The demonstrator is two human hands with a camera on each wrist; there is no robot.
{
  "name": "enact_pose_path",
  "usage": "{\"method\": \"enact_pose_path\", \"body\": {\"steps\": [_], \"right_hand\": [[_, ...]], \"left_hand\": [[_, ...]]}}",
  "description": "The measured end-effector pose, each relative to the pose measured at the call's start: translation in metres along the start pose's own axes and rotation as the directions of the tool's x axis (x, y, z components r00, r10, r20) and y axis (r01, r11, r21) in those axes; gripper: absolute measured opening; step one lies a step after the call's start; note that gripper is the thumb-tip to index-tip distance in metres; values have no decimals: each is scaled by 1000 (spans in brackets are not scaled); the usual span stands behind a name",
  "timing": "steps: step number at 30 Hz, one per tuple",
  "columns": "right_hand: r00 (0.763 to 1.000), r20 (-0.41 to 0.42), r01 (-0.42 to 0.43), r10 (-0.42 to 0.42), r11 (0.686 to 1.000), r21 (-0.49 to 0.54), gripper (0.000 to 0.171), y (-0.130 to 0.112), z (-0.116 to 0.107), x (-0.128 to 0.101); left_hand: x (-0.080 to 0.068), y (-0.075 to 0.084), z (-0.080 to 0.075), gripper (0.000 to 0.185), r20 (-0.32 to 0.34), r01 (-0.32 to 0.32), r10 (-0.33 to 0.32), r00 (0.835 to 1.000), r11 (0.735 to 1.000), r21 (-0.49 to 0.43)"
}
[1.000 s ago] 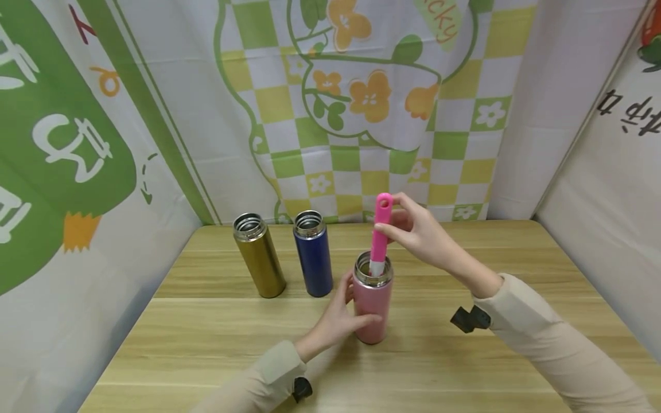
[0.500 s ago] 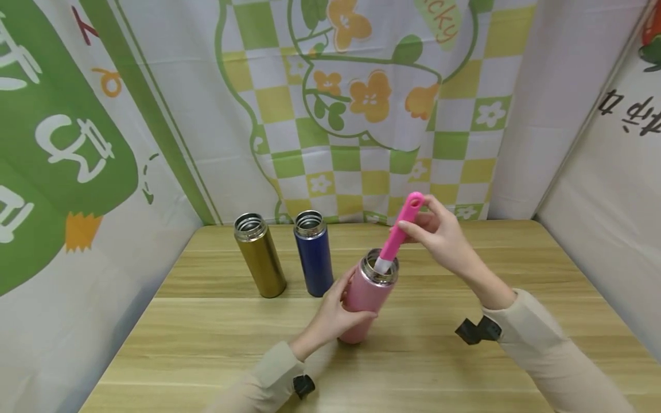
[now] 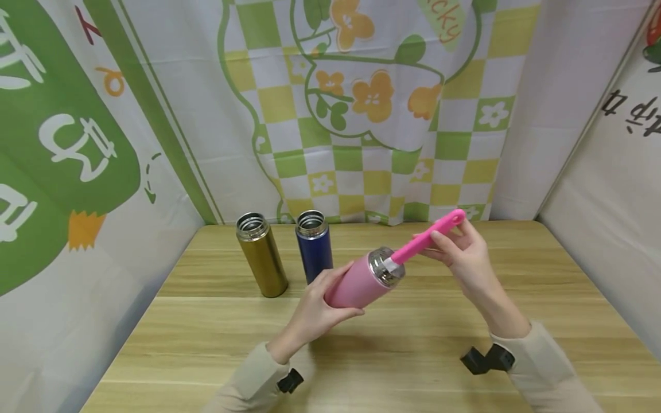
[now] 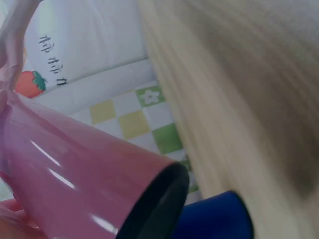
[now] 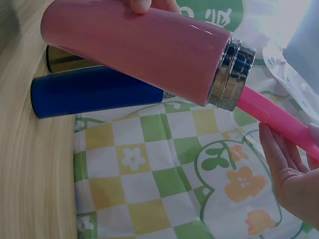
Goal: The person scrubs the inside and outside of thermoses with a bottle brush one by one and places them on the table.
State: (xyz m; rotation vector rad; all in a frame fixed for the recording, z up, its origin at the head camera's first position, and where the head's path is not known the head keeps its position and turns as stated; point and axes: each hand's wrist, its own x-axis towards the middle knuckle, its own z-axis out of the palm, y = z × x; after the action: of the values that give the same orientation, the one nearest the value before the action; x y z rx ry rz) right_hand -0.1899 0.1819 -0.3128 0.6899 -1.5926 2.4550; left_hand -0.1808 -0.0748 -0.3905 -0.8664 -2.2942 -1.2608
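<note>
My left hand grips the pink insulated bottle around its body. The bottle is tilted well over, its steel-rimmed mouth facing right, and in the left wrist view the pink bottle has its base clear of the wooden table. Out of that mouth sticks a long pink handle with a hanging hole at its end and a white neck; whatever tool head it carries is hidden inside. My right hand pinches this handle between thumb and fingers, as the right hand shows in the right wrist view.
A lidless blue bottle stands behind my left hand, partly covered by it. To its left stands a gold bottle, also lidless. Printed cloth hangs along the back edge of the wooden table.
The pink bottle has gone from upright on the table to lifted and strongly tilted. The pink handle has leaned over to the right with it, and my right hand has moved right and down.
</note>
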Motion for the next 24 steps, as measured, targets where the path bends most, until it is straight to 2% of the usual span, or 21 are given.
{"method": "enact_pose_path", "body": {"steps": [6,11,16,24], "right_hand": [[996,-87,-7,19,991,134,18,9,-4,-10],[991,-133,15,12,979,202,17,14,-8,-17],[987,-161,52,-9,963,265,17,14,-15,-22],[970,-235,124,-57,952,280,14,7,-28,-23]], "left_hand": [[2,9,-11,77,37,-31,26,999,992,126],[2,12,-15,74,64,-78,68,996,980,185],[2,10,-15,75,74,-119,105,992,971,209],[-1,7,-18,74,111,-120,99,989,972,203]]}}
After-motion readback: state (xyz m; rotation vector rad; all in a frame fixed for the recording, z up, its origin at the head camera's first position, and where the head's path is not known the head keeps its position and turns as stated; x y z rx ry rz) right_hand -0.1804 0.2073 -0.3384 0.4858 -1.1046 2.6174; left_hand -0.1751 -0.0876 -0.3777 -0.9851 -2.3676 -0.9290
